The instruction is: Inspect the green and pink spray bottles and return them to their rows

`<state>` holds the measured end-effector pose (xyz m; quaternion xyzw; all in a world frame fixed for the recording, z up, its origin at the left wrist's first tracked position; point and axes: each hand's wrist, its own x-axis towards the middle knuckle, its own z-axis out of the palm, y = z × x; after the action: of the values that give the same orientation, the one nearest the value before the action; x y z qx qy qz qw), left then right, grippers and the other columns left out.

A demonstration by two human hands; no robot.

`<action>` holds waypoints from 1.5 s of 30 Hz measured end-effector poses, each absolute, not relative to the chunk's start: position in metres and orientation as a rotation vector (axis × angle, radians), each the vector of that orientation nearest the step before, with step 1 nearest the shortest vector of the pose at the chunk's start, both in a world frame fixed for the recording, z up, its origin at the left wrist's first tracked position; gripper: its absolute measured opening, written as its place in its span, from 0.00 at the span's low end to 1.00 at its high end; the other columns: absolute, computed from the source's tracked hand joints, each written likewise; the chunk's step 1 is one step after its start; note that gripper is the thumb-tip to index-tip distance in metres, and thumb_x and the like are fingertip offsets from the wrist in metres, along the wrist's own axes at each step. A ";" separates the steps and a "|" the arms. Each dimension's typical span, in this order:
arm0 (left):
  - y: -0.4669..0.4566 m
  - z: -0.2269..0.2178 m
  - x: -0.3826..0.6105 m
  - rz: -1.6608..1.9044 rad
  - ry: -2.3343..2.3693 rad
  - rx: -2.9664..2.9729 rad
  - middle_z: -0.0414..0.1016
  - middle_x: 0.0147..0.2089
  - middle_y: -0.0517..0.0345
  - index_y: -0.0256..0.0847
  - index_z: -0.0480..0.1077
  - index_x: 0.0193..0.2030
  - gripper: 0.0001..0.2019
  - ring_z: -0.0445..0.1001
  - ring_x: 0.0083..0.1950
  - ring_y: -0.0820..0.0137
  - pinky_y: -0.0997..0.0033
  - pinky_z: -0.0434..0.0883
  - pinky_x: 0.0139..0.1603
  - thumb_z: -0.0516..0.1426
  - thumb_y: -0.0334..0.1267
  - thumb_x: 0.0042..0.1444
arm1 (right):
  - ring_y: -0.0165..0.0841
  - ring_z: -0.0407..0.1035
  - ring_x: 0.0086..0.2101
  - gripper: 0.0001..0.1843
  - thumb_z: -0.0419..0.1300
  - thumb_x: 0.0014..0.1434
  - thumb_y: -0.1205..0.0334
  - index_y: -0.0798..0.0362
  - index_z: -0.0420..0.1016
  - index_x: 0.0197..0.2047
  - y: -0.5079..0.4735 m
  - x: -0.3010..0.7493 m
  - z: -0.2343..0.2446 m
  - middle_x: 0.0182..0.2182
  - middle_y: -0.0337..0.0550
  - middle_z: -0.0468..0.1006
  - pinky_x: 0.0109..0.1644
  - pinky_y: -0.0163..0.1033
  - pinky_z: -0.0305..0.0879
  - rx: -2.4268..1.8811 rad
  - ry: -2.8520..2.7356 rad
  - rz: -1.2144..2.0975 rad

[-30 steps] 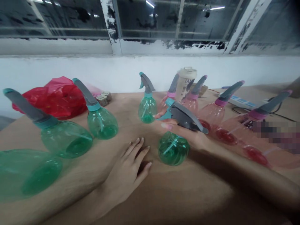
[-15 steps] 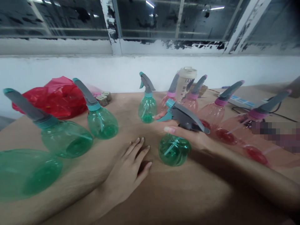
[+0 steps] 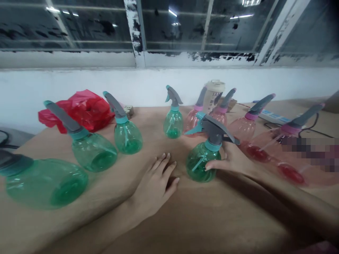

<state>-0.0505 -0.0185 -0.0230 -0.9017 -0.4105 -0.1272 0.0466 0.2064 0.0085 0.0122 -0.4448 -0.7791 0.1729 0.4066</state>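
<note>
A green spray bottle (image 3: 202,163) with a grey and teal trigger head stands upright on the brown table (image 3: 201,218) in front of me. My right hand (image 3: 233,160) wraps round its right side, thumb pressed on the body below the neck. My left hand (image 3: 156,185) lies flat on the table just left of that bottle, fingers stretched out and holding nothing.
Several more green spray bottles (image 3: 127,135) stand in a row to the left, and several pink ones (image 3: 245,127) to the right. A red plastic bag (image 3: 83,109) lies at the back left. A beige cup (image 3: 214,95) and a power strip (image 3: 272,116) sit near the white wall.
My right hand slid down from the trigger head to the bottle's body. The view shifted left, bringing the bottles closer to the centre. My left hand stayed flat.
</note>
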 end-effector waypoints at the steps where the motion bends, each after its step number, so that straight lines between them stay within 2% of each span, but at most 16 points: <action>1: -0.019 -0.023 -0.050 -0.390 -1.257 -2.748 0.62 0.64 0.40 0.32 0.65 0.58 0.21 0.59 0.65 0.54 0.48 0.60 0.62 0.50 0.42 0.63 | 0.51 0.69 0.48 0.40 0.68 0.40 0.41 0.47 0.67 0.55 0.003 0.208 0.013 0.43 0.48 0.76 0.51 0.58 0.65 -1.133 -2.013 0.375; 3: -0.022 -0.022 -0.049 -0.407 -1.260 -2.739 0.65 0.62 0.41 0.32 0.67 0.56 0.19 0.61 0.64 0.55 0.49 0.59 0.63 0.50 0.41 0.63 | 0.52 0.66 0.51 0.40 0.68 0.43 0.43 0.46 0.62 0.58 -0.009 0.210 0.014 0.47 0.49 0.74 0.54 0.59 0.62 -1.171 -2.079 0.241; 6: -0.026 -0.024 -0.046 -0.439 -1.226 -2.720 0.69 0.59 0.42 0.32 0.69 0.53 0.17 0.65 0.61 0.56 0.52 0.59 0.63 0.50 0.39 0.62 | 0.53 0.67 0.50 0.39 0.66 0.46 0.43 0.46 0.60 0.58 -0.022 0.211 0.011 0.48 0.52 0.73 0.52 0.59 0.64 -1.267 -2.063 0.074; 11: -0.035 -0.032 -0.043 -0.444 -1.115 -2.639 0.73 0.53 0.40 0.29 0.69 0.51 0.15 0.70 0.55 0.55 0.55 0.64 0.56 0.49 0.35 0.63 | 0.52 0.71 0.41 0.30 0.65 0.46 0.42 0.50 0.67 0.47 -0.023 0.204 0.011 0.40 0.51 0.76 0.43 0.58 0.68 -1.378 -2.054 0.090; 15: -0.050 -0.033 -0.040 -0.397 -0.900 -2.661 0.74 0.50 0.42 0.30 0.68 0.50 0.13 0.72 0.52 0.57 0.60 0.67 0.51 0.50 0.33 0.62 | 0.49 0.72 0.39 0.26 0.64 0.47 0.42 0.51 0.68 0.43 -0.010 0.188 0.019 0.38 0.49 0.77 0.42 0.55 0.68 -1.340 -2.097 0.145; 19: -0.062 -0.029 -0.036 -0.358 -0.666 -2.824 0.73 0.49 0.46 0.33 0.68 0.47 0.10 0.71 0.50 0.61 0.65 0.68 0.48 0.52 0.31 0.60 | 0.49 0.72 0.39 0.31 0.61 0.48 0.36 0.53 0.67 0.44 0.006 0.160 0.026 0.38 0.51 0.77 0.42 0.53 0.68 -1.306 -2.147 0.047; 24: -0.062 -0.028 -0.035 -0.429 -0.737 -2.875 0.73 0.48 0.47 0.34 0.68 0.44 0.08 0.71 0.49 0.62 0.65 0.69 0.46 0.53 0.35 0.61 | 0.52 0.73 0.35 0.40 0.55 0.46 0.28 0.55 0.66 0.48 0.031 0.118 0.033 0.37 0.55 0.77 0.35 0.52 0.68 -1.454 -2.155 -0.118; 29: -0.060 -0.029 -0.038 -0.465 -0.806 -2.912 0.72 0.46 0.48 0.35 0.68 0.41 0.06 0.71 0.47 0.62 0.64 0.70 0.44 0.53 0.35 0.60 | 0.55 0.71 0.42 0.40 0.54 0.46 0.28 0.54 0.66 0.48 0.061 0.088 0.038 0.43 0.57 0.76 0.40 0.53 0.67 -1.419 -2.159 -0.126; 36: -0.059 -0.030 -0.038 -0.522 -0.823 -2.885 0.72 0.43 0.50 0.35 0.69 0.38 0.09 0.71 0.45 0.62 0.63 0.70 0.45 0.52 0.39 0.61 | 0.55 0.71 0.43 0.43 0.54 0.47 0.28 0.59 0.65 0.50 0.090 0.071 0.036 0.44 0.60 0.76 0.42 0.52 0.67 -1.413 -2.148 -0.110; 45: -0.056 -0.028 -0.040 -0.519 -0.849 -2.938 0.73 0.47 0.50 0.35 0.70 0.41 0.11 0.70 0.49 0.62 0.62 0.69 0.50 0.51 0.39 0.63 | 0.54 0.66 0.51 0.47 0.56 0.48 0.31 0.60 0.60 0.58 0.103 0.060 0.034 0.53 0.62 0.70 0.49 0.53 0.65 -1.363 -2.119 -0.020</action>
<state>-0.0402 -0.0564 -0.0282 -0.9469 -0.2738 -0.1674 0.0198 0.0597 0.1033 0.0339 -0.5148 -0.8008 -0.0074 0.3059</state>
